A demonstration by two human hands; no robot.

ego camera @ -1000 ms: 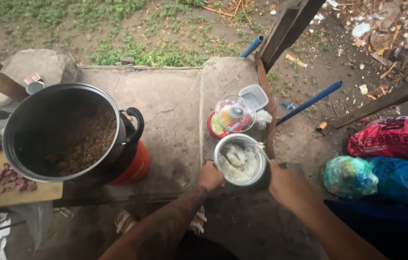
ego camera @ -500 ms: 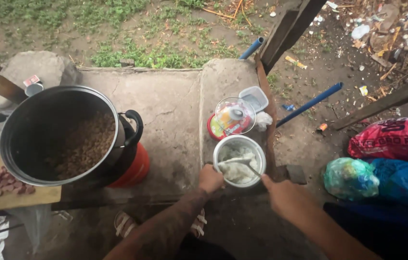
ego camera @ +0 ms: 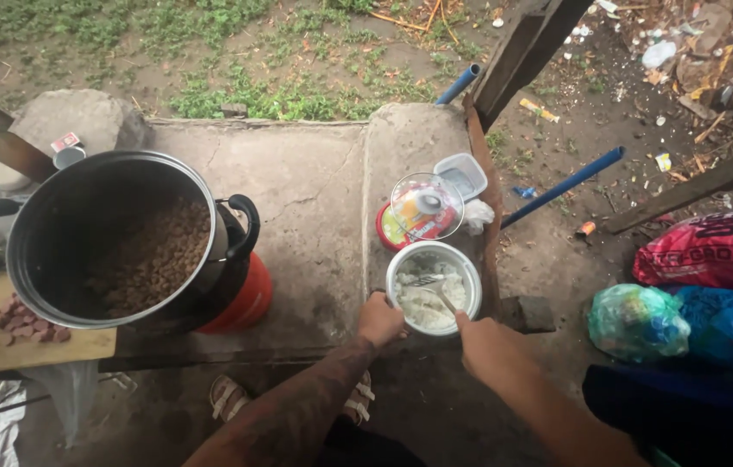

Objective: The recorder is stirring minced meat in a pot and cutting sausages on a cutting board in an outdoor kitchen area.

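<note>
A small metal pot [ego camera: 472, 275] with white rice in it stands on the concrete ledge [ego camera: 314, 199]. My left hand [ego camera: 380, 318] grips the pot's near-left rim. My right hand [ego camera: 486, 348] holds a fork [ego camera: 432, 286] whose tines rest in the rice. Behind the small pot a glass lid [ego camera: 425, 206] lies over a red container [ego camera: 392, 235].
A large black pot [ego camera: 107, 242] of brown cooked food sits on an orange burner [ego camera: 249, 298] at the left. Meat pieces [ego camera: 29, 320] lie on a wooden board [ego camera: 3, 346]. A clear plastic tub [ego camera: 463, 175], blue pipes [ego camera: 565, 183] and bags [ego camera: 712, 285] lie at the right. Sandalled feet [ego camera: 232, 398] show below.
My right hand has drawn back from the pot's rim and now holds the fork in the rice. My left hand stays on the rim.
</note>
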